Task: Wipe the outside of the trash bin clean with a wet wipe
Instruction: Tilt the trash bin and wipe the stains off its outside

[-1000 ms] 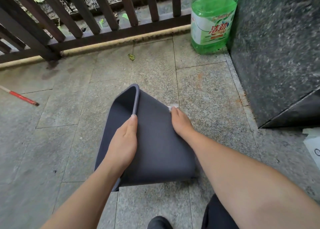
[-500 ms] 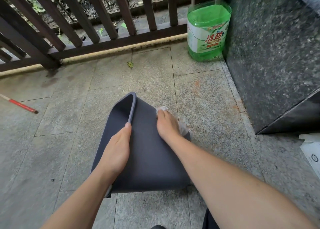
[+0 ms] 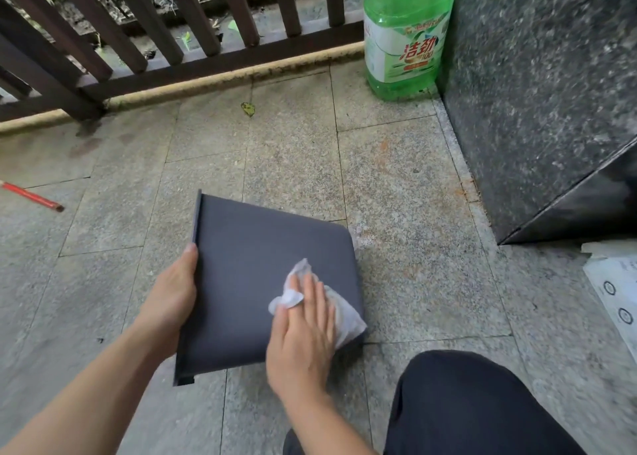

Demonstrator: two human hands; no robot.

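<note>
A dark grey trash bin (image 3: 248, 268) lies on its side on the stone floor, its rim to the left and its base to the right. My left hand (image 3: 172, 292) grips the rim at the bin's left edge. My right hand (image 3: 303, 327) lies flat on the bin's upturned side, near its lower right corner, pressing a crumpled white wet wipe (image 3: 344, 313) against the surface. Part of the wipe sticks out between my fingers and past the bin's right edge.
A green detergent bottle (image 3: 406, 37) stands in the far corner by a dark stone block (image 3: 537, 103). A brown railing (image 3: 172, 41) runs along the back. A red stick (image 3: 31, 196) lies at left, white paper (image 3: 617, 285) at right, and my dark-trousered knee (image 3: 475, 406) sits at bottom right.
The bin has been turned so its rim faces left and a broad side faces up. My right hand has moved from the far edge down to the near right corner with the wipe.
</note>
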